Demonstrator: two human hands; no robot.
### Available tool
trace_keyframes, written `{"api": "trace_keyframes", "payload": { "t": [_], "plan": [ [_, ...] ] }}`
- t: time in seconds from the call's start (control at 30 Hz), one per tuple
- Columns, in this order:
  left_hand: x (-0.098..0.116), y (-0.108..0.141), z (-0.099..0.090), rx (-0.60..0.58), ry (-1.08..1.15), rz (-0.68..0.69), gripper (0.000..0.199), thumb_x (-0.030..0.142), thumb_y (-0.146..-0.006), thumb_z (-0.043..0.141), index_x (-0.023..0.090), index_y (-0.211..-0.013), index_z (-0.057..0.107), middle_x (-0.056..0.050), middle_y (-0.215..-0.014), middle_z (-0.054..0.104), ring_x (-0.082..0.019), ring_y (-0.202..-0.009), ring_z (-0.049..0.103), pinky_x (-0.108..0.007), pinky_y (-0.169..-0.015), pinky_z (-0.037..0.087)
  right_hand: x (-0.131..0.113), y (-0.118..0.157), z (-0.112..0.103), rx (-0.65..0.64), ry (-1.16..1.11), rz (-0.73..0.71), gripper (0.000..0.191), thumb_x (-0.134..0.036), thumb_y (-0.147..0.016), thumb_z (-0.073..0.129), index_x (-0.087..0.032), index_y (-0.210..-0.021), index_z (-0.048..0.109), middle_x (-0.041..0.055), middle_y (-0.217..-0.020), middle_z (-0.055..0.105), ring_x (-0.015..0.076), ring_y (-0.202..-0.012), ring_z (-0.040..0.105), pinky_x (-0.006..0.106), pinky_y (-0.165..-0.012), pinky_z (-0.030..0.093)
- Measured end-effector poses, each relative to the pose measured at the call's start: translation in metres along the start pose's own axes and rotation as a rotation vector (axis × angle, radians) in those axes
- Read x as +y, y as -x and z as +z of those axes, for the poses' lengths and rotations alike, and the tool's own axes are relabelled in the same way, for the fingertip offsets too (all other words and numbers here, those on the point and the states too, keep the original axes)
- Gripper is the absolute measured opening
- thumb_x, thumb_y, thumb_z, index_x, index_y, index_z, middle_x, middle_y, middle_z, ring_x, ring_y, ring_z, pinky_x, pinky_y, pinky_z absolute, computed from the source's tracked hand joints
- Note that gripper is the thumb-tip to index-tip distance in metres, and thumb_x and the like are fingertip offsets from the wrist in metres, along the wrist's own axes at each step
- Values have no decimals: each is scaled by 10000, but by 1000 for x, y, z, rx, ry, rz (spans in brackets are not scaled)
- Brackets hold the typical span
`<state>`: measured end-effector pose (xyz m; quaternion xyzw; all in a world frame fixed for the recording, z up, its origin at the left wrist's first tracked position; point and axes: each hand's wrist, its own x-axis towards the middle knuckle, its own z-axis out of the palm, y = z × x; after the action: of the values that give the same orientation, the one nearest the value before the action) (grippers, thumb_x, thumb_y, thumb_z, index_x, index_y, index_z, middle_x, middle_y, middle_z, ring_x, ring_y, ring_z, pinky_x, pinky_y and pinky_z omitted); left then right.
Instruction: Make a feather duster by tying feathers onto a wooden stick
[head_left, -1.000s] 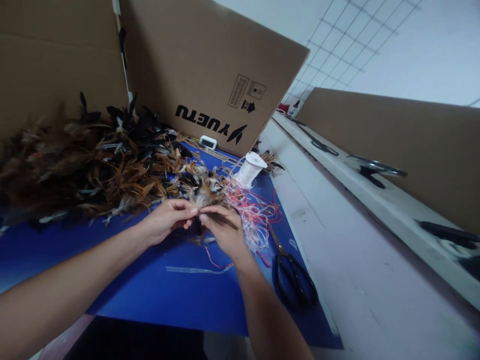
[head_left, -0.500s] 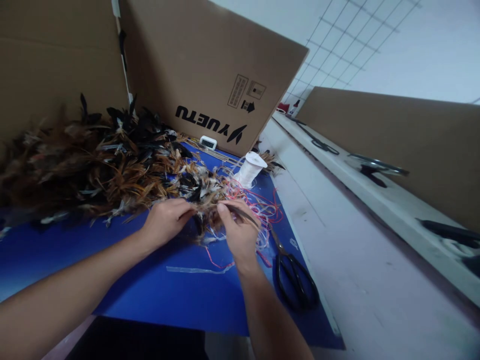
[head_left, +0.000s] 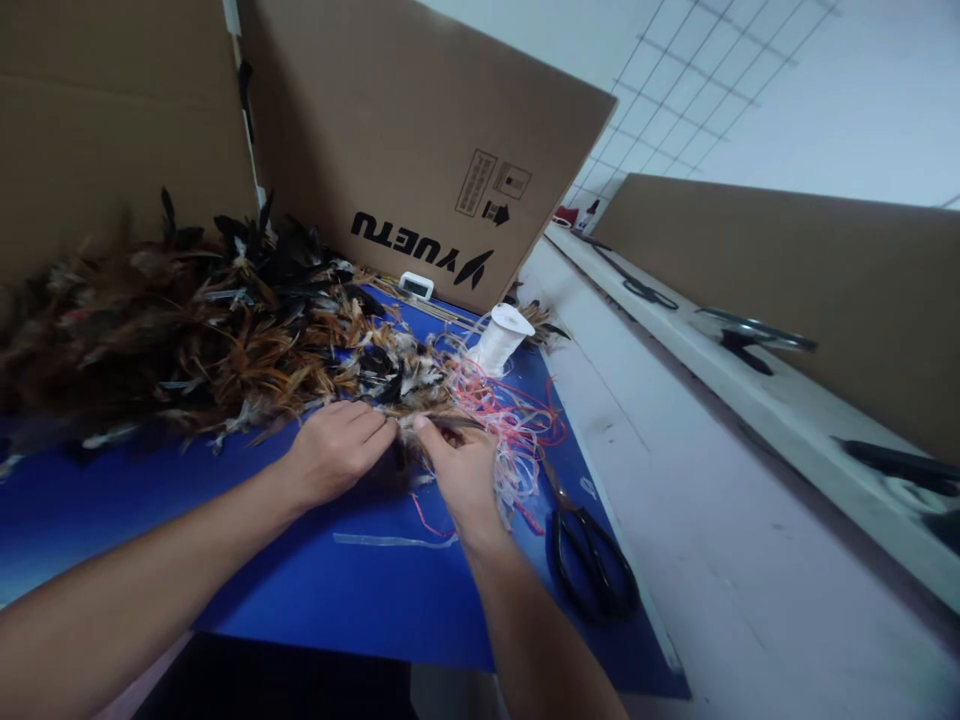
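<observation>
In the head view my left hand is closed in a pinch beside a tuft of pale and brown feathers; what lies between its fingertips is too small to make out. Just right of it, my right hand is closed on a dark, slim feather that sticks out to the right over the fingers. The two hands are close together at the front edge of the feather heap. Pink and white strings lie tangled beside my right hand, with a white spool standing behind them.
Black-handled scissors lie right of my right forearm on the blue mat. A clear strip rests nearer me. Cardboard panels stand behind, with a small white display at their foot. Tools lie on a ledge.
My right hand has moved left, closer to my left hand, and the dark feather has come with it. My left hand has turned slightly, showing more of its knuckles.
</observation>
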<state>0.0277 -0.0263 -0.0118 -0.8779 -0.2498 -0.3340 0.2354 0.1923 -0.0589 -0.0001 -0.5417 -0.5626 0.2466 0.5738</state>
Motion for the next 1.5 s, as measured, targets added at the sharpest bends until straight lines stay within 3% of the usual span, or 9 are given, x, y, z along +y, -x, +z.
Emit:
{"api": "trace_keyframes", "payload": {
  "t": [0.4,0.83,1.27,1.4,1.5],
  "plan": [
    [2,1,1,17,-56,40,120,150,-859,529,121,-850,645,-49,-687,626,-175,-655,554,-302,-584,412,5,-1,4,2,-11,64,191,-291,-740,633,-149,-613,631,-10,-595,598,122,-555,509,250,-582,437],
    [4,-4,-3,64,-46,67,155,127,-876,485,115,-856,638,-46,-644,616,-160,-635,567,-285,-568,423,13,2,10,33,-102,176,191,-320,-698,664,-134,-664,687,22,-625,662,140,-579,549,258,-581,446],
    [6,-3,-1,44,-68,86,154,117,-868,497,109,-806,637,-45,-636,605,-160,-614,541,-285,-562,407,15,2,15,53,-168,278,257,-310,-658,679,-136,-501,573,-48,-458,495,78,-449,384,226,-482,345],
    [6,-1,2,27,-41,64,157,131,-863,506,128,-772,633,-35,-622,587,-151,-594,520,-282,-563,391,16,2,13,32,-110,250,284,-341,-677,666,-140,-503,564,-48,-467,484,80,-461,382,224,-476,337],
    [4,2,7,22,43,-41,215,147,-866,495,152,-694,623,-18,-576,556,-141,-566,508,-271,-549,382,12,2,8,-22,-57,163,275,-368,-715,646,-139,-566,612,-35,-510,517,89,-495,419,224,-495,355]
  ]
}}
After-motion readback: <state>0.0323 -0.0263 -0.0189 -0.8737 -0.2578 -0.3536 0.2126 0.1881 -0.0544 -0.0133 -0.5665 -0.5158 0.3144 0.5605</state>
